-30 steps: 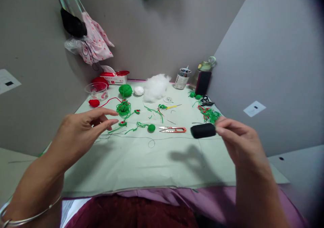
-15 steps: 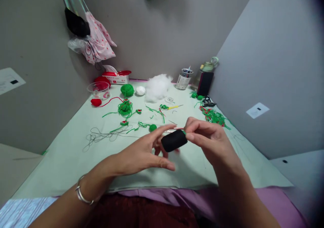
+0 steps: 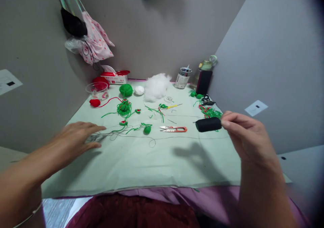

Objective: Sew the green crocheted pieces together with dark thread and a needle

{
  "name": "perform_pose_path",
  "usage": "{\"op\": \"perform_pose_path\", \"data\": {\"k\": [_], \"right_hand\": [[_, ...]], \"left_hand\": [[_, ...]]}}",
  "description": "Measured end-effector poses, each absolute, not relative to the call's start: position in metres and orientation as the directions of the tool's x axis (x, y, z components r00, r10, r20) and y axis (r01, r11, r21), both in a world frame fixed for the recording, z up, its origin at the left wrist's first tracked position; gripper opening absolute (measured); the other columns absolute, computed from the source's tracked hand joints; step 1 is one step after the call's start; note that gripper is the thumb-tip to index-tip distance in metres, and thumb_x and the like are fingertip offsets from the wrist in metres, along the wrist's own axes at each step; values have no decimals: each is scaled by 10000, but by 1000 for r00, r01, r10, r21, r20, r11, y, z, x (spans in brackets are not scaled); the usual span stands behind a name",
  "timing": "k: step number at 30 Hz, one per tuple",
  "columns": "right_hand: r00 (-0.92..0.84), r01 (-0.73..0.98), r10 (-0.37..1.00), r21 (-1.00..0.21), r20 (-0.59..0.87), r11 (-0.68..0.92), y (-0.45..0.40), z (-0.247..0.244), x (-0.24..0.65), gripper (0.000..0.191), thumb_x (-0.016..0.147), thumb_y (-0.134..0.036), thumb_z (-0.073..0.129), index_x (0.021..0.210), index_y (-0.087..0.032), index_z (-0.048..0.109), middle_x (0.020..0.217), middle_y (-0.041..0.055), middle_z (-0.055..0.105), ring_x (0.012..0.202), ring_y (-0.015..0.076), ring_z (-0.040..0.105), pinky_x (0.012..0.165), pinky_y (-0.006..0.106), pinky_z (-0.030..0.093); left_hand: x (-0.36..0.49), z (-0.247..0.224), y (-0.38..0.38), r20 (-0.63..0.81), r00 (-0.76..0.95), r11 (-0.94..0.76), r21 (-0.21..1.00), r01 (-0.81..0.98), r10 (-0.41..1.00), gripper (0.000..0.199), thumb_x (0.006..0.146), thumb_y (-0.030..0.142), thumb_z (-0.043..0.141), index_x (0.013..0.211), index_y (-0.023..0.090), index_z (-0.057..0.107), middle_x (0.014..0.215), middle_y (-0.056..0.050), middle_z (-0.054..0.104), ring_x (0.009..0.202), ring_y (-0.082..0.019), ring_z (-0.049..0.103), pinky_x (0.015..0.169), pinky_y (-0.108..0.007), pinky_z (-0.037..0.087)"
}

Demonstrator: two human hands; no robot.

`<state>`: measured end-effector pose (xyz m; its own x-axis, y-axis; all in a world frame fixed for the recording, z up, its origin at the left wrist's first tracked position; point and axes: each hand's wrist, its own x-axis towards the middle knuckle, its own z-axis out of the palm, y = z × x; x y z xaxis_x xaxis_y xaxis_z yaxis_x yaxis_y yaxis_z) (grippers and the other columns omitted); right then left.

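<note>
My right hand pinches one end of a spool of black thread, held level above the right side of the table. At the left, my left hand reaches over a loose tangle of dark thread, fingers stretched and thumb apart. Whether it touches the thread I cannot tell. Between the hands lies a pair of thread snips with orange handles. Beside the snips sits a small green crocheted ball with yarn tails. A long strand of dark thread runs across the cloth below them.
Behind are white stuffing, a green yarn ball, a yellow-handled crochet hook and a clear tub. A pen jar, a phone and a bottle stand at the back right.
My hands have moved apart: the left out to the left over the thread tangle, the right to the right with the spool. The snips now show fully.
</note>
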<state>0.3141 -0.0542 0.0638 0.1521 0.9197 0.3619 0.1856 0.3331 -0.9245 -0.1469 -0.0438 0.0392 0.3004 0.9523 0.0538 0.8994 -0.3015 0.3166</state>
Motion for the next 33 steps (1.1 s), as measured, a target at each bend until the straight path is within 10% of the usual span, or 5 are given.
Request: {"op": "perform_pose_path", "data": {"k": [8, 13, 19, 26, 33], "right_hand": [[-285, 435, 911, -806, 300, 402, -53, 83, 250, 201, 881, -305, 680, 718, -189, 665, 723, 10, 580, 696, 144, 514, 666, 290, 384], [-380, 426, 874, -781, 304, 457, -47, 96, 222, 162, 886, -226, 651, 732, -174, 654, 759, 10, 594, 723, 126, 529, 673, 263, 416], [-426, 386, 826, -751, 369, 535, -43, 109, 207, 135, 878, -183, 660, 744, -166, 663, 766, 0, 611, 713, 107, 542, 682, 254, 426], [-411, 379, 823, -748, 392, 545, -13, 93, 212, 173, 957, -319, 597, 984, -159, 656, 906, 39, 670, 791, 139, 593, 718, 271, 455], [-535, 842, 834, -6, -137, 539, 7, 26, 236, 213, 910, -105, 581, 1096, -160, 668, 1074, 116, 658, 953, 222, 596, 749, 294, 386]], "left_hand": [[-60, 92, -66, 599, 229, -570, 473, 672, 767, 144, 891, 406, 681, 998, 337, 747, 1209, 13, 702, 1142, -243, 637, 1075, -425, 442], [-49, 94, -58, 533, 98, -480, 649, 590, 840, 197, 913, 407, 667, 1081, 336, 740, 881, 26, 736, 888, -193, 688, 855, -333, 535], [-24, 91, -45, 333, 447, -534, 707, 464, 830, 652, 792, 427, 789, 1397, 325, 570, 1283, -51, 681, 1009, -226, 652, 855, -346, 536], [-12, 77, -19, 264, 430, -381, 900, 212, 863, 421, 822, 343, 754, 1228, 255, 683, 1186, -51, 718, 1038, -239, 663, 903, -361, 516], [-22, 51, 15, 132, 306, -122, 991, -51, 943, 389, 814, 439, 758, 1102, 194, 665, 1106, -85, 745, 1094, -252, 652, 997, -388, 441]]}}
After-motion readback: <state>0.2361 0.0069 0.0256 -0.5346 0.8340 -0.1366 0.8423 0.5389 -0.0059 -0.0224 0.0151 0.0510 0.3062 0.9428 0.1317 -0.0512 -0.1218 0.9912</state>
